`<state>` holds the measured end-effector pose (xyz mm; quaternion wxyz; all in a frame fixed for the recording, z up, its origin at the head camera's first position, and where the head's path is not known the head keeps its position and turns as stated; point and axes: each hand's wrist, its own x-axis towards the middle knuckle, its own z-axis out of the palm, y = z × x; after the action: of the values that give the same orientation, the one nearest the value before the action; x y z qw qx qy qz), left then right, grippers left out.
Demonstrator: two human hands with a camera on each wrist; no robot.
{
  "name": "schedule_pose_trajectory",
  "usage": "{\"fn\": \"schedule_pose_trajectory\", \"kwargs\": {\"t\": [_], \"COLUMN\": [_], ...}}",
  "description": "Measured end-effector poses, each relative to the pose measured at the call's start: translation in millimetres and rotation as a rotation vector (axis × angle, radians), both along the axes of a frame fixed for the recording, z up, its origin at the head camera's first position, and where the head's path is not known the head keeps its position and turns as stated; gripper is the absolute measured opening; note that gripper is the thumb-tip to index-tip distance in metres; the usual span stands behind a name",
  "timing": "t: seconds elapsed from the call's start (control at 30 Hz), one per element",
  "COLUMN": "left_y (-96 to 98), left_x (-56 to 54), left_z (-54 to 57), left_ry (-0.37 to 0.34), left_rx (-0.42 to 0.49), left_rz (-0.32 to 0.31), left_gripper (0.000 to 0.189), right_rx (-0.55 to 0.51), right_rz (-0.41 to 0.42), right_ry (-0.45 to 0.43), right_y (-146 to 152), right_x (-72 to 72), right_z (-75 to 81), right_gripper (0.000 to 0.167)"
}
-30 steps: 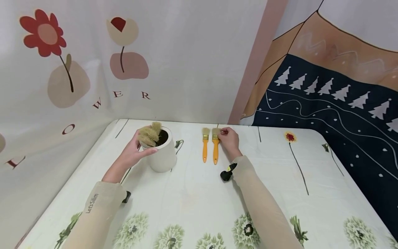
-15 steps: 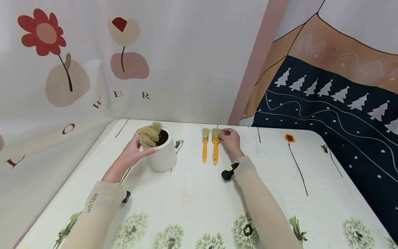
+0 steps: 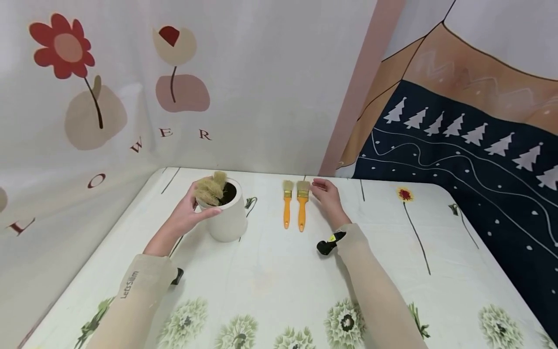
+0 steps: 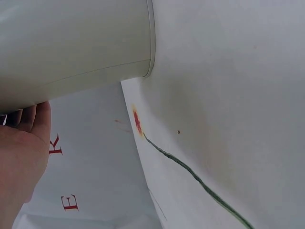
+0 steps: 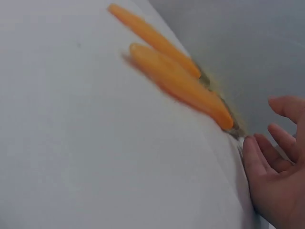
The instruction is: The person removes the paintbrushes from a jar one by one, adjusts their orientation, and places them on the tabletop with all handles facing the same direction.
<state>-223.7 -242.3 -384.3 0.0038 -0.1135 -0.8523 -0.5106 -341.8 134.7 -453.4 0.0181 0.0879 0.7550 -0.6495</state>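
Observation:
A white flowerpot [image 3: 228, 223] stands at the left of the table, dark soil [image 3: 228, 193] inside and fuzzy tan tufts [image 3: 210, 188] at its rim. My left hand [image 3: 185, 213] grips the pot's left side, thumb across its front; the other fingers are partly hidden by the tufts. In the left wrist view the fingers curve against the pot's wall [image 4: 95, 43]. Two paintbrushes with orange handles lie side by side: a narrower paintbrush [image 3: 286, 203] and a wider paintbrush [image 3: 302, 206]. Just right of the wider one's bristles is my right hand [image 3: 329, 198], fingers loosely bent and holding nothing.
The table [image 3: 261, 271] has a white cloth with printed flowers. Its far edge lies just beyond the brushes. Behind hangs a pale printed curtain [image 3: 261, 97], with a dark tree-patterned cloth [image 3: 457, 145] at the right.
My right hand has come away from the wider paintbrush's bristles and shifted slightly right, its fingers loosening. The left hand, pot and brushes have stayed almost the same.

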Motion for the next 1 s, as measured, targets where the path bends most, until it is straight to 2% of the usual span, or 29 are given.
{"fn": "schedule_pose_trajectory", "kwargs": {"t": [0.13,0.37,0.57,0.83,1.0], "left_y": [-1.7,-1.0,1.8,1.4,1.2], "left_x": [-0.7,-2.0,-1.4,-0.1,-0.6], "left_z": [-1.9,-2.8,-0.7,1.0,1.3], "left_ry": [0.013,0.023,0.015,0.029,0.008], "left_rx": [0.017,0.017,0.004,0.014,-0.005], "left_rz": [-0.014,-0.02,-0.003,-0.018,-0.005], "left_gripper": [0.085,0.085,0.085,0.086,0.086], "right_rx": [-0.059,-0.076,-0.103,-0.131,-0.126], "right_rz": [0.027,0.088,0.167,0.286,0.346], "right_ry": [0.011,0.213,0.292,0.401,0.447], "right_y": [0.0,-13.6,-35.8,-63.9,-78.8], "right_x": [5.5,23.0,38.8,55.1,62.5], "right_z": [4.3,32.4,53.7,69.1,76.7], "right_gripper": [0.043,0.043,0.041,0.039,0.039]}}
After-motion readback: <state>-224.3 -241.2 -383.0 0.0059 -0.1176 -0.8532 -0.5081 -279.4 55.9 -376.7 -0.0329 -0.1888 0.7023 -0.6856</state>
